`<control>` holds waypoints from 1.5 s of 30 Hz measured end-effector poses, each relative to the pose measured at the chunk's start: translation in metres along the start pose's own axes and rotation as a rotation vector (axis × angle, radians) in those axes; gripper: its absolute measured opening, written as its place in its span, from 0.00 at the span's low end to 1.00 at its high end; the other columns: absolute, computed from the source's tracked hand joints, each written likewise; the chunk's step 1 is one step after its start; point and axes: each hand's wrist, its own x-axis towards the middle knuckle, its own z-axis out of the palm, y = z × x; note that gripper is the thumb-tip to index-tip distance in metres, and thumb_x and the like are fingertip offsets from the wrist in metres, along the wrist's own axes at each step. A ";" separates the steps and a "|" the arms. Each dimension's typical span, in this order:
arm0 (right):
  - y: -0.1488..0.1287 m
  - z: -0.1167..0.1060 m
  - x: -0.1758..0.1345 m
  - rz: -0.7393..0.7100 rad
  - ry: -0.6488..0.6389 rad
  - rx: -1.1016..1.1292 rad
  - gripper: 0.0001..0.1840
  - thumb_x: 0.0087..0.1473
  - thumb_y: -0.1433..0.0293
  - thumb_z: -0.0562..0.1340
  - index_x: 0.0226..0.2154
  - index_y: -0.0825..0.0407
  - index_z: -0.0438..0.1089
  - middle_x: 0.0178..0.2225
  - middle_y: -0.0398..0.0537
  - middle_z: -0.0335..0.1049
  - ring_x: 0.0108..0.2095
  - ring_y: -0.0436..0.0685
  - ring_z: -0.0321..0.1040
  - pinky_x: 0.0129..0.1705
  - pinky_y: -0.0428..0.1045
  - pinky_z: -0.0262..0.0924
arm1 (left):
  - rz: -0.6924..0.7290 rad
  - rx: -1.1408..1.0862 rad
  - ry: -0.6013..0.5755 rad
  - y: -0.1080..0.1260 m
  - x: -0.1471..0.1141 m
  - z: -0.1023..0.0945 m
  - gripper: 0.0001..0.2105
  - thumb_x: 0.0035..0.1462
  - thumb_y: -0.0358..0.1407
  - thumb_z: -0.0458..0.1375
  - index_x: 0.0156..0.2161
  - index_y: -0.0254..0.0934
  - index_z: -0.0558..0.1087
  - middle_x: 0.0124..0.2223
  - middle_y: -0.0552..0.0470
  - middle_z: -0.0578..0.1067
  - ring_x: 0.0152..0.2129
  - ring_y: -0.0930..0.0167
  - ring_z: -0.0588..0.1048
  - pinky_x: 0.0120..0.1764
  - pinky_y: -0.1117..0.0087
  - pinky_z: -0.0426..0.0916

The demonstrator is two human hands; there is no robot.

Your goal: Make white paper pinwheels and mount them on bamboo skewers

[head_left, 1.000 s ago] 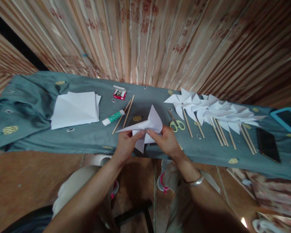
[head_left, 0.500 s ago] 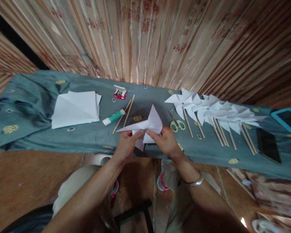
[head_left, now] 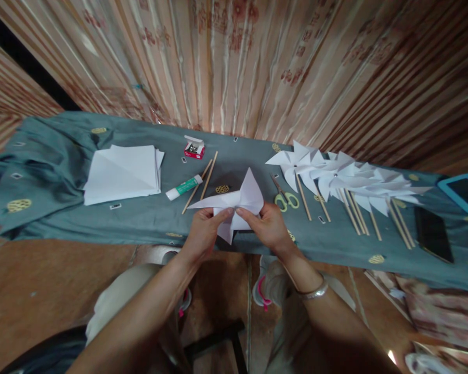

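Observation:
A white paper pinwheel (head_left: 251,193) with folded, pointed blades is held above the near edge of the cloth-covered table. My left hand (head_left: 205,228) grips it from the left, thumb pressed near its centre. From the other side my right hand (head_left: 271,227) pinches it, its thumb almost meeting the left one. The thumbs cover the middle of the pinwheel, and the fingers behind the paper are hidden. No stick shows on this pinwheel. Beyond it lie two wooden sticks (head_left: 208,175) and a glue stick (head_left: 184,187). Scissors (head_left: 284,195) with pale green handles rest right of my hands.
A stack of white paper (head_left: 121,174) lies at left. The small red box (head_left: 194,148) stands open, with metal pieces inside. Overlapping finished pinwheels (head_left: 339,174) on sticks fill the right side, beside a black phone (head_left: 432,234) and a blue-framed device (head_left: 463,192). A curtain (head_left: 234,67) hangs behind.
The paper blades open slightly wider, and the upper point shifts a little to the right. Both hands keep their grip in nearly the same place. The view has moved slightly.

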 end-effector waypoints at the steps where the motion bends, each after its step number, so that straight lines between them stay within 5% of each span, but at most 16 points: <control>1: 0.000 0.000 0.000 0.003 -0.003 0.010 0.18 0.48 0.59 0.65 0.35 0.57 0.78 0.33 0.51 0.80 0.32 0.60 0.76 0.34 0.50 0.70 | -0.002 -0.004 -0.002 0.000 0.000 0.000 0.15 0.34 0.39 0.72 0.30 0.34 0.80 0.28 0.50 0.81 0.25 0.69 0.76 0.36 0.69 0.70; 45: -0.001 0.004 0.002 0.037 0.035 0.046 0.15 0.44 0.60 0.66 0.29 0.56 0.79 0.25 0.47 0.77 0.25 0.55 0.71 0.26 0.47 0.65 | -0.060 -0.011 0.050 0.004 0.000 0.002 0.15 0.29 0.40 0.73 0.23 0.33 0.77 0.25 0.50 0.79 0.21 0.74 0.72 0.30 0.72 0.67</control>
